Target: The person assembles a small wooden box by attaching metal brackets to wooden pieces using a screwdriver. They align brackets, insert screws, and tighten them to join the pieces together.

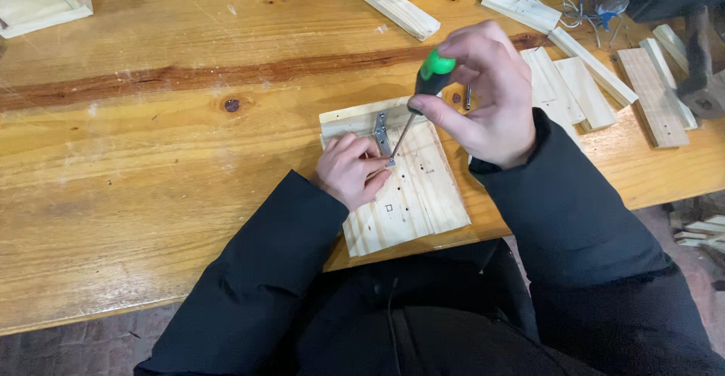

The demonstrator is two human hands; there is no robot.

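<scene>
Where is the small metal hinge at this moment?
In the head view, the metal hinge lies on the pale wooden board, between the left hand and the screwdriver.

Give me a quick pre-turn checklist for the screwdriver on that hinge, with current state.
1. Grip on tool: right hand wraps the green-handled screwdriver: ok.
2. Tip placement: shaft runs down to the hinge beside the left fingertips: ok.
3. Tip seated in a screw head: too small to see: cannot tell.
4. Board held: left hand presses on the board: ok.
5. Fingers clear of tip: left fingertips sit right at the tip: not ok.
6. Board support: board lies flat on the table, near edge close to the table edge: ok.
</scene>
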